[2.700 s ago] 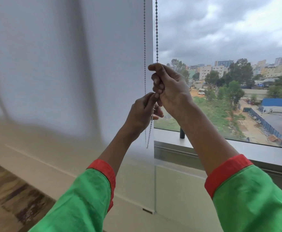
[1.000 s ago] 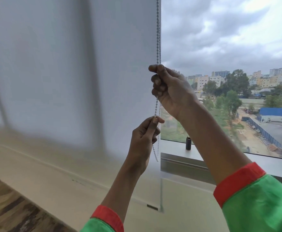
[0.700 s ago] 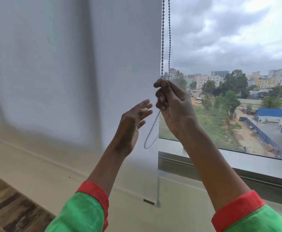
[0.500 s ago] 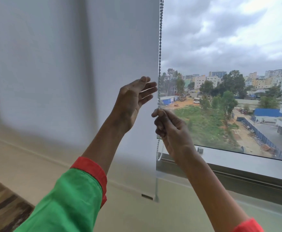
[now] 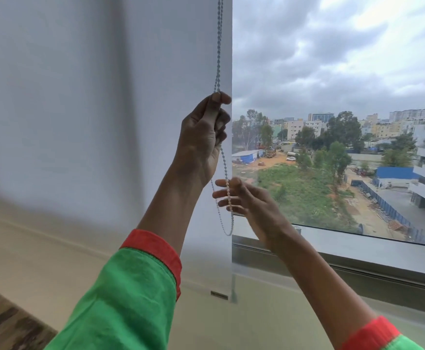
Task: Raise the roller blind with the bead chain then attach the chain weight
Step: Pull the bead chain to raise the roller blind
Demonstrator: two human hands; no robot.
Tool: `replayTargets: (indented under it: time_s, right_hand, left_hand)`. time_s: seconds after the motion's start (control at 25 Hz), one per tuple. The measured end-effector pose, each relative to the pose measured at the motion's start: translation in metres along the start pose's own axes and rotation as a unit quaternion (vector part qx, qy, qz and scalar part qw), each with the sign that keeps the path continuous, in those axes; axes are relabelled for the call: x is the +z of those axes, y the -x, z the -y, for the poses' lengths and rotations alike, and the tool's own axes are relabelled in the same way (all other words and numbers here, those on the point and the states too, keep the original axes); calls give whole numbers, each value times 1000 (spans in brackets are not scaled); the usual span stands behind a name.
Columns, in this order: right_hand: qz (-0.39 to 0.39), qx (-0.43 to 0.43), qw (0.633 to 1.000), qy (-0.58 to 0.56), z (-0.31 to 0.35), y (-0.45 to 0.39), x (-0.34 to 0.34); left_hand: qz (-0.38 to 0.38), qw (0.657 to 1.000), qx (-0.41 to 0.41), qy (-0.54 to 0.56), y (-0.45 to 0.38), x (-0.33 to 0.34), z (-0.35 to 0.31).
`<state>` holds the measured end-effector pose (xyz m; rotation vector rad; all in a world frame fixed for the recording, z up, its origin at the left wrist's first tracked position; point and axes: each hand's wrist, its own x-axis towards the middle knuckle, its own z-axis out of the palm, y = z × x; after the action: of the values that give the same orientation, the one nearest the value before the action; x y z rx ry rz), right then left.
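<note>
A white roller blind (image 5: 105, 109) covers the left half of the window and hangs down past the sill. Its grey bead chain (image 5: 218, 59) runs down along the blind's right edge and ends in a loop just above the sill. My left hand (image 5: 201, 142) is raised and closed around the chain. My right hand (image 5: 252, 205) is lower, fingers spread, with the chain's loop passing in front of its fingertips; it grips nothing. A small cylinder (image 5: 296, 228) stands on the sill behind my right wrist; I cannot tell whether it is the chain weight.
The uncovered glass on the right shows buildings, trees and cloudy sky. A grey metal window sill (image 5: 358, 248) runs below it, above a beige wall (image 5: 269, 324). Wood-pattern floor (image 5: 4, 329) shows at the bottom left.
My left hand, open half a second ago, has closed on the chain higher up. My right hand has let go of the chain and opened below it.
</note>
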<state>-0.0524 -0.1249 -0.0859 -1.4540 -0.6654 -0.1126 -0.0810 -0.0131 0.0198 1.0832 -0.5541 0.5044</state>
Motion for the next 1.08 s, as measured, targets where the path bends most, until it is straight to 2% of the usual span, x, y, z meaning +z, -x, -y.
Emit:
replayTargets:
  time_s: [0.24, 0.36, 0.44, 0.56, 0.72, 0.88, 1.08]
  right_hand:
    - [-31, -92, 988, -124, 100, -39, 11]
    - [-32, -68, 980, -183, 134, -51, 20]
    - [-30, -70, 979, -188, 141, -52, 28]
    - [-32, -119, 974, -192, 138, -49, 30]
    - [-36, -145, 967, -206, 135, -37, 14]
    - [-54, -124, 975, -174, 103, -16, 8]
    - [-39, -88, 983, -156, 39, 12, 8]
  left_hand:
    - [6, 999, -35, 19, 43, 0, 26]
    - [3, 998, -55, -14, 54, -12, 31]
    - [27, 997, -58, -45, 53, -20, 26]
    - [67, 990, -70, -103, 43, -28, 15]
    - [43, 976, -78, -197, 21, -32, 0]
    - [29, 992, -68, -103, 2, -17, -17]
    - [51, 997, -65, -4, -13, 19, -32]
